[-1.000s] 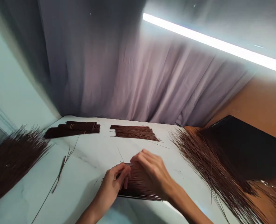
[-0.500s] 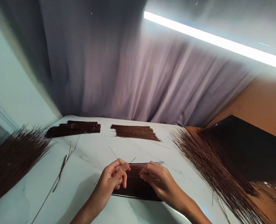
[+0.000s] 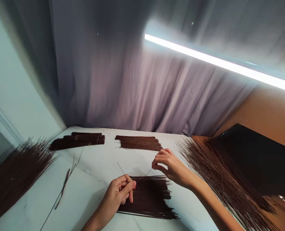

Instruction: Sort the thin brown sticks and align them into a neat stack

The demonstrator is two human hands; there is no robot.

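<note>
Low at the centre, my left hand (image 3: 120, 191) is closed in a pinch over the left part of a flat layer of thin dark brown strands (image 3: 152, 195). A thin strand (image 3: 120, 167) sticks up from its fingers. My right hand (image 3: 166, 163), higher and to the right, pinches the end of a thin strand (image 3: 145, 175) that slants down to the left hand's fingertips. Whether these two stretches are one bent strand, I cannot tell. The layer lies on the white table, its right ends uneven.
Rolled dark bundles with yellowish ties (image 3: 82, 140) and a smaller strand pile (image 3: 139, 142) lie toward the back. Large loose heaps flank the table, left (image 3: 17, 179) and right (image 3: 219, 173). A few crossed strands (image 3: 65, 179) lie at left. A dark panel (image 3: 250, 157) stands at right.
My right hand has risen up and to the right, away from the layer, with a strand end in its pinch. My left hand stays pinched near the same place. The view has tilted slightly upward.
</note>
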